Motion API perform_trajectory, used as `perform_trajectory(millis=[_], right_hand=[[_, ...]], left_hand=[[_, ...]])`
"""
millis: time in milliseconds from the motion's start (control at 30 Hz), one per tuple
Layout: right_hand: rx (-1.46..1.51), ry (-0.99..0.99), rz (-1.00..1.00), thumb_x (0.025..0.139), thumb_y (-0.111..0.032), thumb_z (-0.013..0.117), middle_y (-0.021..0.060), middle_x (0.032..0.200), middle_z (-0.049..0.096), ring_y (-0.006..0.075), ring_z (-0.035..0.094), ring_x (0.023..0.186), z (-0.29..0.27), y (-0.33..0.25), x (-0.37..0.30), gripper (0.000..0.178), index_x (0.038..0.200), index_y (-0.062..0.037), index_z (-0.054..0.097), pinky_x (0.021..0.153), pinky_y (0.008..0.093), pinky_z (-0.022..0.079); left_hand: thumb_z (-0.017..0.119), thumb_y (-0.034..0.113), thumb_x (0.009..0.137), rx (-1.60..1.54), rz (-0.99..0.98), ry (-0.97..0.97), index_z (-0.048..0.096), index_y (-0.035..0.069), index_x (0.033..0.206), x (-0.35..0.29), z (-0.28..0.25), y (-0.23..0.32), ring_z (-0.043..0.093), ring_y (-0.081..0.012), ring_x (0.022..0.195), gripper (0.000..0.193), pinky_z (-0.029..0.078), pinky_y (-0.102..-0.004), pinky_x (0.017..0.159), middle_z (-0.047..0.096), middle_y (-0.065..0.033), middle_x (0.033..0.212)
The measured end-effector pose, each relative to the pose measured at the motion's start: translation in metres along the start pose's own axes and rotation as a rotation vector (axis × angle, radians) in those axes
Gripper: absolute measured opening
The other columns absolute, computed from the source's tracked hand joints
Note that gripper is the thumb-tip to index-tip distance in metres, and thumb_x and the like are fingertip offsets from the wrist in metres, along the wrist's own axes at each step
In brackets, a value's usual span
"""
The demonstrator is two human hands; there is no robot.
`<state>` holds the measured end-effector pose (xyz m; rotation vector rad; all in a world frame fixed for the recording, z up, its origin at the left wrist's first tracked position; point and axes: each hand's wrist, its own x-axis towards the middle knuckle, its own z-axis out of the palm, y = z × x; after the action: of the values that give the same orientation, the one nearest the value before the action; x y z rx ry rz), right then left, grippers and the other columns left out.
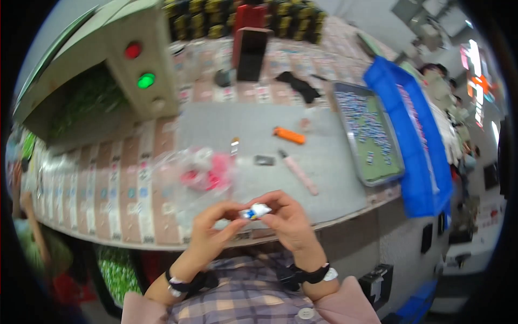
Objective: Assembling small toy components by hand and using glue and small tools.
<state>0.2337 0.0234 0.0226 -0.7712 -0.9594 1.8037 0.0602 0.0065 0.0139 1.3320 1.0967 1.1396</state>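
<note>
Near the front edge of the table, both my hands pinch one small white piece with blue and yellow patches. The fingers of my left hand close on its left end, and the thumb and fingertips of my right hand on its right end. The piece's exact kind is too small to tell. Beyond my hands, a clear plastic bag with pink parts lies to the left on a grey mat. A small dark rectangular piece, a pink pen-shaped tool and an orange cutter-like tool lie farther off.
On the right stand a metal tray of many small coloured pieces and a blue bin. A beige box with red and green lights fills the back left. A dark-screened phone-like device and a black cloth sit behind.
</note>
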Motion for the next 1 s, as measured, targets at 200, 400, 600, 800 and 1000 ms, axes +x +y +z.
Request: perform_trajectory(millis=[200,400,600,800,1000], right_hand=[[-0.081,0.336,-0.316,0.082,-0.004,0.054,0.0093,0.095,0.057,0.021,0.06,0.087,-0.052,-0.058,0.005,0.022,0.104,-0.0004,0.051,0.079,0.0356,0.05],[-0.404,0.813,-0.893,0.084,-0.004,0.052,0.0065,0.093,0.055,0.0172,0.06,0.083,-0.097,-0.181,-0.076,0.025,0.108,-0.0004,0.049,0.071,0.028,0.052],[-0.561,1.017,-1.253,0.085,-0.009,0.053,0.0059,0.09,0.054,0.0157,0.059,0.077,-0.098,-0.229,-0.127,0.024,0.108,-0.0037,0.05,0.067,0.0265,0.051],[-0.431,1.145,-1.398,0.087,-0.009,0.05,0.0113,0.1,0.056,0.0162,0.059,0.08,-0.124,-0.243,-0.154,0.025,0.111,-0.0019,0.05,0.068,0.0255,0.051],[-0.456,1.199,-1.445,0.087,-0.011,0.051,0.0104,0.101,0.056,0.015,0.059,0.078,-0.143,-0.265,-0.17,0.026,0.111,-0.0007,0.051,0.067,0.024,0.05]], left_hand=[[0.058,0.001,0.079,-0.081,-0.043,0.289,0.054,0.002,0.078,-0.004,-0.047,-0.012,0.053,-0.0089,0.066,0.005,0.043,-0.0202,0.063,0.055,-0.0026,0.073],[0.054,0.009,0.084,-0.016,0.319,0.402,0.049,0.003,0.074,0.002,-0.1,-0.022,0.042,-0.0059,0.059,0.013,0.034,-0.0196,0.054,0.046,0.0002,0.067],[0.052,0.017,0.086,0.023,0.397,0.491,0.054,0.001,0.072,0.007,-0.111,0.009,0.05,-0.02,0.06,0.021,0.04,-0.0314,0.06,0.052,-0.0093,0.066],[0.05,0.016,0.088,0.079,0.298,0.633,0.044,0.003,0.063,0.012,-0.109,0.016,0.041,-0.012,0.056,0.029,0.036,-0.0256,0.055,0.046,-0.0032,0.06],[0.053,0.018,0.087,0.053,0.304,0.615,0.052,0.003,0.085,0.016,-0.109,0.021,0.044,-0.0111,0.059,0.015,0.038,-0.0236,0.053,0.051,-0.0036,0.069]])
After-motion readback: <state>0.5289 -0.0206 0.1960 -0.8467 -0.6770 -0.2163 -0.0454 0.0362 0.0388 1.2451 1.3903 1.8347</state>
